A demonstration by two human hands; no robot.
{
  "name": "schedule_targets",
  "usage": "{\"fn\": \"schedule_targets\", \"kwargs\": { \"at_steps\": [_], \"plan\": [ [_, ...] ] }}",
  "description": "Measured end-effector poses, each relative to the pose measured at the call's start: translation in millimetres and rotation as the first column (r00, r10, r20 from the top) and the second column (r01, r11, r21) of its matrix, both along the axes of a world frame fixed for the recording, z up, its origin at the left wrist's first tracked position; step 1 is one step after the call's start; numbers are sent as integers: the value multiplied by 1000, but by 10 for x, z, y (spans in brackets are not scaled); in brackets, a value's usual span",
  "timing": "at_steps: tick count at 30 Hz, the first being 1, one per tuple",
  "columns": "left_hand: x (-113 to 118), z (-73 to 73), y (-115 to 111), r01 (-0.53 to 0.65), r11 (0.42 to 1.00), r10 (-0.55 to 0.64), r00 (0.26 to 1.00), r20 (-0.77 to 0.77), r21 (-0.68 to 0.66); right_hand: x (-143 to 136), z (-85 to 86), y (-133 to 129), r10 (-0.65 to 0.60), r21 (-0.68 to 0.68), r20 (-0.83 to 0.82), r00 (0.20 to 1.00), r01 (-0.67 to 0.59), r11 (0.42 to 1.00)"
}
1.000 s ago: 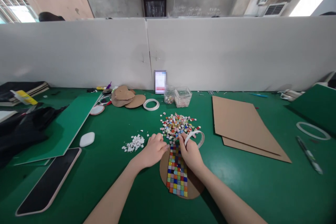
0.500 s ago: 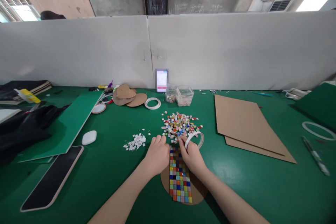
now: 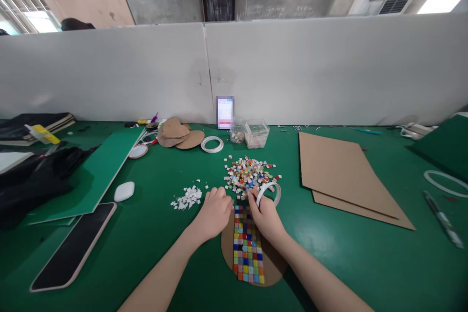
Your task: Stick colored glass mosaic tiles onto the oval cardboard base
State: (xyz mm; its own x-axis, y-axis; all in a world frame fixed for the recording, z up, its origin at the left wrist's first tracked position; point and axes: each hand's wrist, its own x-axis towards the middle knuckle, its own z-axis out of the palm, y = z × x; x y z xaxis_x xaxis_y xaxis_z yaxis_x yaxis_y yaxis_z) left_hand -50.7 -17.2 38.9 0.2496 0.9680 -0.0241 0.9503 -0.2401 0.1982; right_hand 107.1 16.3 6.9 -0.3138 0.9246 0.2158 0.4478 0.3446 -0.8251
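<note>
A rounded piece of cardboard [image 3: 272,265] lies before me, with rows of coloured mosaic tiles [image 3: 248,253] set on it in a strip. My right hand [image 3: 266,212] is closed at the strip's upper right, with a roll of white tape [image 3: 278,195] hooked in its fingers. At the upper left of the cardboard is my left hand [image 3: 214,212], its fingers curled together; whatever they pinch is too small or hidden to make out. Just beyond both hands lies a heap of loose coloured tiles [image 3: 248,173]. White paper scraps [image 3: 187,198] are piled left of my left hand.
Cardboard sheets [image 3: 336,165] lie to the right. Cut cardboard shapes [image 3: 175,129], another tape roll [image 3: 212,144] and a clear plastic box [image 3: 256,134] stand farther back. A dark phone [image 3: 75,248] and a white case [image 3: 124,191] lie left. A lit screen [image 3: 224,112] leans against the partition.
My left hand has drawn slightly left, away from the tile strip. My right hand stays nearly in place with the tape roll. The whole view has shifted a little.
</note>
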Motion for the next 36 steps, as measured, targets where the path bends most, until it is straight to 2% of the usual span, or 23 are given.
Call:
{"fn": "schedule_targets", "kwargs": {
  "at_steps": [3, 5, 10, 15, 21, 27, 31, 33, 36],
  "plan": [
    [31, 3, -33, -110, 993, 112, 993, 43, -40, 6, 27, -8, 1, -3, 16, 1000, -1, 1000],
    [76, -11, -65, -147, 989, 147, 989, 26, -18, 10, 31, -11, 1, -4, 14, 1000, -1, 1000],
    [168, -75, -97, -163, 984, 166, 986, -35, 74, 6, 8, -13, 2, 2, -4, 1000, -2, 1000],
    [200, -117, -105, -202, 974, 209, 976, -64, 98, 1, -14, -9, 10, 2, 0, 1000, -10, 1000],
    [255, -102, -154, -175, 975, 193, 971, -141, 134, 6, 11, -17, 11, -11, 12, 1000, -11, 1000],
    [352, -67, -163, -231, 964, 254, 945, -204, 128, -3, 36, -28, 5, -3, 27, 1000, -5, 1000],
    [408, -58, -154, -216, 968, 240, 945, -222, 126, -9, 24, -28, 1, -5, 28, 1000, -1, 1000],
    [387, -55, -141, -194, 973, 217, 954, -207, 127, -8, 20, -26, 0, -7, 29, 1000, 1, 1000],
    [237, -43, -90, -173, 981, 182, 978, -103, 92, 2, 30, -28, 4, -14, 24, 1000, -3, 1000]
  ]
}}
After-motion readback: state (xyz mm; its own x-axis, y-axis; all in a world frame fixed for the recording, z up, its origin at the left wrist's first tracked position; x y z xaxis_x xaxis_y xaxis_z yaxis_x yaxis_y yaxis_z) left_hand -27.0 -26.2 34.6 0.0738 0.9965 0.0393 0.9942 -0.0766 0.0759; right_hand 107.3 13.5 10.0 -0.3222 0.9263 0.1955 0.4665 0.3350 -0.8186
